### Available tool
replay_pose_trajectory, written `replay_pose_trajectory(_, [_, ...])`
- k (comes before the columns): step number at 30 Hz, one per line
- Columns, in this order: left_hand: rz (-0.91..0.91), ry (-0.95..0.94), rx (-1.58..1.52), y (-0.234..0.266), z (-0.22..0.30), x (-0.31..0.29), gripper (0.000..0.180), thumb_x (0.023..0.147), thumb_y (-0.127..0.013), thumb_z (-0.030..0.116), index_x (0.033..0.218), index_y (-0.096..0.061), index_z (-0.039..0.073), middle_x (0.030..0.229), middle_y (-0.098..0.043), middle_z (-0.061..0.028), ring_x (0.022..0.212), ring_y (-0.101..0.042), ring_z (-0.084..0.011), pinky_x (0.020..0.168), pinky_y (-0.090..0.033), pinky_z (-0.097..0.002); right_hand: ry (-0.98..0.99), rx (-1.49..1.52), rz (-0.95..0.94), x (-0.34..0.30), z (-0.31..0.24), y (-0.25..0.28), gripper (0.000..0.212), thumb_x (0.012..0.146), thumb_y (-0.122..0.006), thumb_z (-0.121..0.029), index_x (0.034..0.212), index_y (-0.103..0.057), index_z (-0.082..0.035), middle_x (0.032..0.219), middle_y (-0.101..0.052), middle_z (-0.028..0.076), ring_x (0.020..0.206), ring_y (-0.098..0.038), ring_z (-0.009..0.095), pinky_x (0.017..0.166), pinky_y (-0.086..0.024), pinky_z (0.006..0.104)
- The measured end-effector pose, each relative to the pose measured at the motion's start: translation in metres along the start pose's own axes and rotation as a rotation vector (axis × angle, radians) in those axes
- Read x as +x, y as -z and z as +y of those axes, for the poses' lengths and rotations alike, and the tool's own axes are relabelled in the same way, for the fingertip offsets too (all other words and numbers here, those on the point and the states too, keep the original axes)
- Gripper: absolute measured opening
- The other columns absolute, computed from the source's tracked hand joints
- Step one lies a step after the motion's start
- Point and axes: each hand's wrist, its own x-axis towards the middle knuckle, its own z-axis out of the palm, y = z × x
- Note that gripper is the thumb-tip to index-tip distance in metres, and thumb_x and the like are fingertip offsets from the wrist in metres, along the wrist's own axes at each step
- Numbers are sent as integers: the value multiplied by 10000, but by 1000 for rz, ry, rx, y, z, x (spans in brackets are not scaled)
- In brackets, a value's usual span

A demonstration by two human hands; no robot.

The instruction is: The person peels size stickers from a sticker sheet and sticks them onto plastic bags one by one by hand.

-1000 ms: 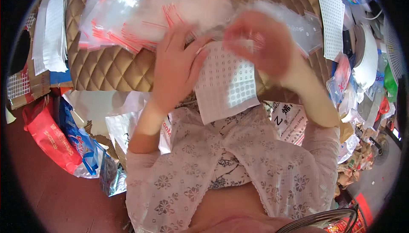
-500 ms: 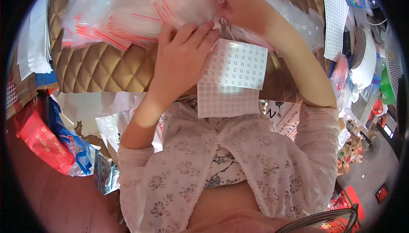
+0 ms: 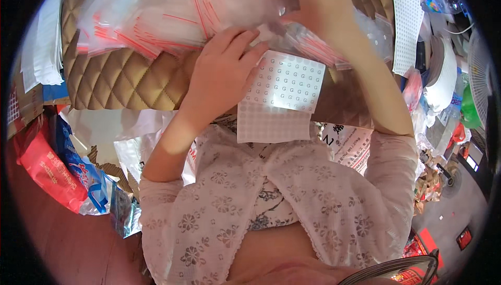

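Observation:
Clear zip bags with red seal strips (image 3: 156, 19) lie in a spread heap on a brown quilted surface (image 3: 125, 84). My left hand (image 3: 222, 68) rests at the near edge of the heap, fingers curled; what they pinch is hidden. Beside its fingertips lies a white sticker sheet (image 3: 292, 79) with rows of small dark marks. A second pale sheet with round dots (image 3: 274, 123) shows below it, hanging over the surface's edge. My right hand (image 3: 318, 6) is over the bags at the top, smeared by motion, with shiny clear plastic near its fingers.
More clear bags holding small round pieces (image 3: 381, 40) lie at the right. Another dotted sheet (image 3: 406, 29) hangs by the right edge. White paper stacks (image 3: 42, 40) stand at left, with red and blue packages (image 3: 57, 175) below. A fan (image 3: 482, 71) is at far right.
My right hand has moved a little right and down from the heap's top. My left hand stays beside the sticker sheet, and the whole view has shifted slightly.

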Motion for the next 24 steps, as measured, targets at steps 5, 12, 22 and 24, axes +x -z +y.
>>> replay_pose_trajectory(5, [8, -41, -17, -2, 1, 2, 272, 754, -640, 128, 1015, -614, 57, 1100, -598, -76, 1024, -538, -250, 841, -474, -367, -127, 245, -211, 5, -13, -12, 183, 681, -656, -173, 814, -558, -95, 731, -603, 98, 739, -599, 289, 645, -410, 412])
replay_pose_trajectory(12, [5, -8, 4, 0, -2, 2, 255, 762, -628, 132, 1004, -612, 56, 1078, -603, -74, 1001, -544, -262, 849, -471, -366, -3, 126, -171, 8, -1, -4, 152, 662, -683, -241, 696, -614, -110, 720, -624, 75, 774, -608, 263, 700, -385, 402])
replay_pose_trajectory(22, [-107, 539, -797, 28, 31, -5, 205, 841, -531, 101, 998, -588, -17, 743, -565, -144, 657, -534, -258, 592, -411, -350, -111, 534, -77, -36, -18, 13, 177, 717, -733, -83, 844, -618, -39, 805, -593, 73, 725, -560, 182, 632, -433, 305])
replay_pose_trajectory(24, [-170, 574, -878, 31, 37, -2, 198, 858, -516, 101, 986, -581, -34, 676, -527, -127, 595, -495, -212, 558, -395, -324, 99, 700, -83, -56, -40, 24, 141, 745, -695, -45, 868, -627, -36, 817, -596, 77, 726, -565, 207, 630, -441, 311])
